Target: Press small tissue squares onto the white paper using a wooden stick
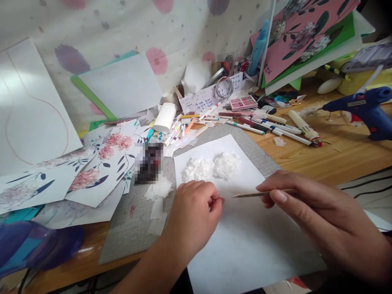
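A thin pointed wooden stick (249,195) is pinched between the thumb and fingers of my right hand (309,208), its tip pointing left. Just left of that tip, my left hand (196,212) is closed with thumb and forefinger together; whatever they hold is too small or hidden to name. Beneath both hands lies a white sheet of paper (232,237). Two fluffy white paper clusters sit side by side on the sheet, the left cluster (198,168) just beyond my left knuckles and the right cluster (226,165) beside it. Small white paper pieces (159,188) lie left of my left hand.
A grey cutting mat (128,232) lies under the sheet. Flower pictures (101,179) spread out at left. Scattered markers (245,127) cover the back, with a blue glue gun (364,108) at right. A pixelated dark object (149,164) rests on the mat.
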### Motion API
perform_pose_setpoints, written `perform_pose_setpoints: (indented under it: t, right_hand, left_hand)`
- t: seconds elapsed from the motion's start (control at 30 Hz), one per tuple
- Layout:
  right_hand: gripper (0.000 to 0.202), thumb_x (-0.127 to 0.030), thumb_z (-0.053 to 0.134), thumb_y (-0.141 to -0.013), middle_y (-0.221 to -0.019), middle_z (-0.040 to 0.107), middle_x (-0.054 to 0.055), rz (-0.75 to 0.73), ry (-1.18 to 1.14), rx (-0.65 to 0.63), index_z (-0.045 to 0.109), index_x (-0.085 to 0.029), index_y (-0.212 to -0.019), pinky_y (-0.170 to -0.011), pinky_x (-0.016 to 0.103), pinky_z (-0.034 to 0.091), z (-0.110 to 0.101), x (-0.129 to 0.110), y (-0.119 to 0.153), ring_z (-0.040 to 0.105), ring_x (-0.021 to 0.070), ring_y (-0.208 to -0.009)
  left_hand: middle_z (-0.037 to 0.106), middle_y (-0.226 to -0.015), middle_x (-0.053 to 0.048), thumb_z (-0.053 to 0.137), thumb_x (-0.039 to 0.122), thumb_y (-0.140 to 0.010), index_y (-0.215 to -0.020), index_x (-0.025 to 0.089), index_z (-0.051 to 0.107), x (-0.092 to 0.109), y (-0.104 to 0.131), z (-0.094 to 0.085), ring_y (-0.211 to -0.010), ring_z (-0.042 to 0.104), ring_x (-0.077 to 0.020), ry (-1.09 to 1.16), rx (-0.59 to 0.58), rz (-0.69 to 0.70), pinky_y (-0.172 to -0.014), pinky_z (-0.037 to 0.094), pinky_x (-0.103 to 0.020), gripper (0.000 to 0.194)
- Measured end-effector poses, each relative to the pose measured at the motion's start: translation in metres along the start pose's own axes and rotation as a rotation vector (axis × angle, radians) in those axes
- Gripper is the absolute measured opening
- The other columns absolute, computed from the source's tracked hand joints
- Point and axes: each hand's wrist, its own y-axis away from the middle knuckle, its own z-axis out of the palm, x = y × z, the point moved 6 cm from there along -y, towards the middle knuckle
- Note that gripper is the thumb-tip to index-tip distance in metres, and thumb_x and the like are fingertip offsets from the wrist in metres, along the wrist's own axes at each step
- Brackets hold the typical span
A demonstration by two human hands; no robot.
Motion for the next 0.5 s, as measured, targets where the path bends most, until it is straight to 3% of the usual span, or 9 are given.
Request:
perform_pose_setpoints:
  t: [0.1,0.27,0.5]
  right_hand:
    - [0.017,-0.027,0.048,-0.095,-0.079,0.067,0.002,-0.064,-0.024,-0.102,0.065,-0.023,-0.092,-0.057,0.021,0.05,0.011,0.0,-0.002,0.064,0.0132,-0.068]
    - [0.017,-0.021,0.049,-0.094,-0.084,0.068,0.001,-0.072,-0.023,-0.148,0.065,-0.023,-0.097,-0.063,0.019,0.05,0.03,0.006,-0.006,0.064,0.0105,-0.073]
    - [0.019,-0.023,0.05,-0.093,-0.086,0.071,0.002,0.001,-0.009,-0.166,0.069,-0.023,-0.097,-0.064,0.021,0.051,0.04,0.013,-0.005,0.067,0.013,-0.075]
  left_hand:
    - [0.054,-0.058,0.004,0.061,0.011,-0.073,-0.06,0.019,0.052,-0.001,-0.002,0.001,-0.06,0.05,-0.0142,-0.049,0.001,0.008,-0.059,0.035,-0.03,0.018]
    - [0.055,-0.059,0.004,0.062,0.014,-0.075,-0.062,0.019,0.054,-0.003,-0.002,-0.005,-0.06,0.052,-0.0141,0.005,0.009,0.027,-0.06,0.037,-0.03,0.016]
    - [0.062,-0.082,-0.001,0.055,0.015,-0.084,-0.083,0.021,0.061,-0.039,0.013,-0.022,-0.076,0.059,-0.0153,0.095,0.196,0.006,-0.069,0.047,-0.029,0.009]
